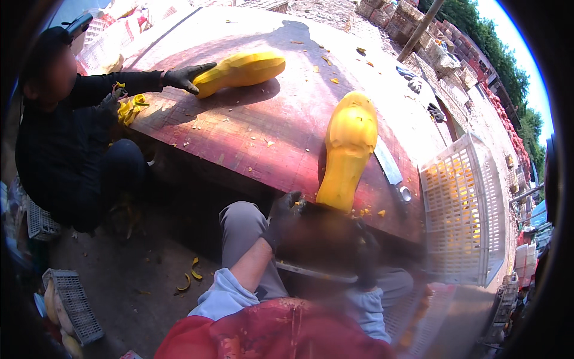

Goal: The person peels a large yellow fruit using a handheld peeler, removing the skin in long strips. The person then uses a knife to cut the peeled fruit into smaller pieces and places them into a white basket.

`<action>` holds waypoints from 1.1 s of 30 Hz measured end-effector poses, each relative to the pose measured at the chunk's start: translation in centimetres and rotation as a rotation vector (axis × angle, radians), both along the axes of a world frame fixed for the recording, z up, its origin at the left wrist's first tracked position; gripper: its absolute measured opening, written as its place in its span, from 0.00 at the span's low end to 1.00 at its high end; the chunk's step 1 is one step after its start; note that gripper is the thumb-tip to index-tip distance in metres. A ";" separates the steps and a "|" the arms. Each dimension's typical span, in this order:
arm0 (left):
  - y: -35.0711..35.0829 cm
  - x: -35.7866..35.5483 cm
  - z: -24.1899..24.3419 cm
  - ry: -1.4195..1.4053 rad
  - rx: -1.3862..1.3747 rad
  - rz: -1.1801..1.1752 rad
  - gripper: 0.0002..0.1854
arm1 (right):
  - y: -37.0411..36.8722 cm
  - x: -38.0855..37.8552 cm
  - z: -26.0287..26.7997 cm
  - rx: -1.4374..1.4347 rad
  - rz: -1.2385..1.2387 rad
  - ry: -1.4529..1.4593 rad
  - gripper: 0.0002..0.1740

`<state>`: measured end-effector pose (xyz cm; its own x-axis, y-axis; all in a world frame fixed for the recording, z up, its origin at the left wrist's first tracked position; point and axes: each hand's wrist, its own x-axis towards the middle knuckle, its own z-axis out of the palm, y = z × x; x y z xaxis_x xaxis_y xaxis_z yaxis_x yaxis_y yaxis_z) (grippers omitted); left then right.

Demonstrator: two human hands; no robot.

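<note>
Before me a peeled yellow-orange squash (347,148) lies lengthwise on a red-stained board table (269,166), its narrow end at the near edge. Just left of that end is my left hand (284,217), in a dark glove with bits of orange flesh on it. My right hand (367,253), also gloved, is low on the right and blurred against the shade. A brownish blur fills the space between both hands, so their grip is unclear. Beside the squash, on its right, rests a broad-bladed knife (388,160) with a dark handle and a ring-shaped metal end.
At the right stands a white plastic crate (462,211) with orange pieces inside. A co-worker's gloved hand (186,78) touches another peeled squash (242,72); their other hand is by yellow peelings (130,110). Loose gloves (435,112) lie far right. Peel strips (195,269) and a crate (74,305) are on the floor.
</note>
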<state>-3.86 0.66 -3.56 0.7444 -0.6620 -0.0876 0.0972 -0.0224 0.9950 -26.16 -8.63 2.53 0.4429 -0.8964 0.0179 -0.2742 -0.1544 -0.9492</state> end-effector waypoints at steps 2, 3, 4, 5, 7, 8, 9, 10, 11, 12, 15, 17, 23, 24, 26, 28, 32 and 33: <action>-0.7 1.9 4.3 -0.033 0.024 0.042 0.18 | -0.7 -1.4 -1.4 0.022 -0.010 -0.066 0.13; -0.8 3.8 5.0 -0.118 -0.033 0.122 0.19 | -0.9 -1.6 -2.0 0.121 -0.037 -0.094 0.13; -1.3 6.1 5.3 -0.198 -0.095 0.195 0.21 | -1.3 -1.9 -2.6 0.214 -0.072 -0.115 0.13; -1.5 9.9 5.2 -0.376 -0.016 0.239 0.24 | -1.5 -1.8 -3.1 0.312 -0.101 -0.143 0.13; -1.9 17.1 6.4 -0.826 0.159 0.347 0.26 | -1.8 -1.9 -2.5 0.212 -0.132 -0.067 0.13; -1.2 20.9 7.4 -0.944 0.269 0.405 0.26 | -1.8 -1.3 -2.7 0.182 -0.127 -0.044 0.13; -1.2 24.1 8.2 -1.053 0.370 0.455 0.28 | -2.0 -1.5 -2.9 0.178 -0.129 -0.040 0.13; -1.3 27.0 9.0 -1.099 0.491 0.465 0.31 | -2.2 -1.8 -3.2 0.174 -0.133 -0.038 0.13; -1.0 30.2 9.7 -1.113 0.601 0.450 0.34 | -2.3 -1.3 -3.5 0.178 -0.125 -0.040 0.13; -1.5 32.8 9.8 -1.177 0.621 0.451 0.34 | -2.2 -0.7 -2.8 0.133 -0.158 -0.007 0.12; -4.1 38.2 11.3 -1.224 0.780 0.203 0.36 | -3.2 -1.4 -3.5 0.223 -0.270 -0.075 0.14; -6.7 39.7 10.6 -1.340 0.973 0.195 0.37 | -4.0 -1.7 -4.0 0.181 -0.345 -0.056 0.16; -12.8 42.3 8.9 -0.984 0.804 -0.102 0.44 | -6.7 1.7 -2.6 -0.155 -0.357 0.115 0.20; -13.8 42.4 8.9 -1.008 0.735 -0.116 0.44 | -6.6 2.8 -2.4 -0.223 -0.426 0.172 0.20; -14.0 42.0 8.2 -0.977 0.744 -0.161 0.45 | -6.4 5.5 -1.8 -0.330 -0.601 0.339 0.18; -13.6 41.6 8.4 -0.975 0.713 -0.152 0.46 | -6.6 7.0 -0.3 -0.148 -0.692 0.456 0.17; -12.1 39.0 9.6 -0.902 0.798 -0.139 0.51 | -6.6 6.5 -3.3 -0.197 -0.677 0.511 0.16; -12.1 38.2 9.7 -0.903 0.840 -0.109 0.56 | -6.9 5.1 -4.7 -0.242 -0.634 0.503 0.16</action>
<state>34.31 -11.43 6.10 0.7030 -0.7111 0.0010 -0.6587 -0.6507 0.3776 -21.09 -15.56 -2.17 -0.1366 -0.9747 0.1767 -0.7588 -0.0118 -0.6512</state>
